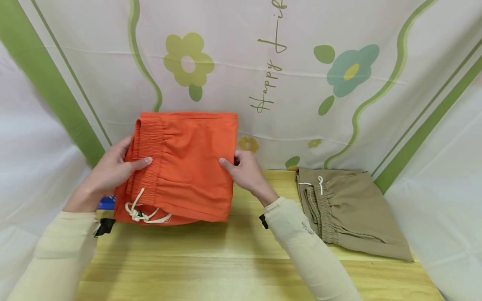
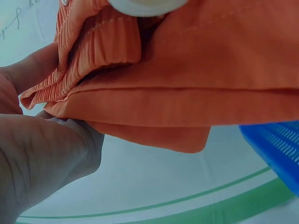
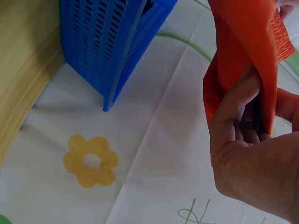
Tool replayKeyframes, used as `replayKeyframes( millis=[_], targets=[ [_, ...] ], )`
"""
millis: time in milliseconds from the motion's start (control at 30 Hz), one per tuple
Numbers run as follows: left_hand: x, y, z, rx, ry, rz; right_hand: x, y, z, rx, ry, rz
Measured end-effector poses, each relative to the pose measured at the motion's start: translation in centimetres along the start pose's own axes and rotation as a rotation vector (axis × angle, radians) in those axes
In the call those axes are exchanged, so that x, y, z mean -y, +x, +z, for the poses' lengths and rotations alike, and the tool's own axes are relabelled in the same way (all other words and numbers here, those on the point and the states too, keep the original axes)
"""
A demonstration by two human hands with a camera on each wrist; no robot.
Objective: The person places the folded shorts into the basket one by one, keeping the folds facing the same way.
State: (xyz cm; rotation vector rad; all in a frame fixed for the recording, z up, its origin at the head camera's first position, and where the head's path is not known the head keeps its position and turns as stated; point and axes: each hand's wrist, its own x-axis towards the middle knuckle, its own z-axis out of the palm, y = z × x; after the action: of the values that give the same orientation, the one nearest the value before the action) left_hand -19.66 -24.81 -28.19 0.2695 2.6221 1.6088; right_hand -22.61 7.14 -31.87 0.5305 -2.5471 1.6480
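Folded orange shorts [image 1: 192,163] are held up between both hands, with a gathered elastic waistband and a knotted white drawstring [image 1: 140,214] at the lower left. My left hand [image 1: 113,167] grips the waistband side, thumb on the front and fingers behind. At the opposite edge my right hand [image 1: 246,171] pinches the fabric, thumb in front. In the left wrist view the waistband [image 2: 107,44] folds lie between thumb and fingers. The right wrist view shows the right hand [image 3: 247,154] with fingers curled round the folded orange cloth [image 3: 243,46].
A blue perforated basket [image 3: 98,46] stands behind the shorts, mostly hidden in the head view. Folded khaki shorts [image 1: 357,213] with a white drawstring lie on the right of the wooden table [image 1: 188,267]. A flower-printed curtain [image 1: 241,75] closes off the back.
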Motion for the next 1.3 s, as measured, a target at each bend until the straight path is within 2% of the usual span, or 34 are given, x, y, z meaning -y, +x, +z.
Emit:
replayKeyframes(
  millis=[200,400,633,967,1300],
  targets=[
    [0.3,0.2,-0.7,0.000,0.032,-0.038,0.2,0.4,0.8,0.022,0.015,0.028],
    [0.7,0.4,-1.2,-0.001,0.057,-0.043,0.1,0.9,1.7,0.059,0.034,0.041],
    [1.3,0.8,-1.7,-0.003,0.101,-0.042,-0.3,1.5,2.7,0.066,0.030,0.050],
    [2.9,1.9,-2.0,-0.024,0.151,-0.002,-0.9,2.5,4.0,0.061,0.034,0.148],
    [4.3,3.2,-1.7,-0.011,0.198,-0.020,-2.2,3.5,5.1,0.046,-0.019,0.217]
  ],
)
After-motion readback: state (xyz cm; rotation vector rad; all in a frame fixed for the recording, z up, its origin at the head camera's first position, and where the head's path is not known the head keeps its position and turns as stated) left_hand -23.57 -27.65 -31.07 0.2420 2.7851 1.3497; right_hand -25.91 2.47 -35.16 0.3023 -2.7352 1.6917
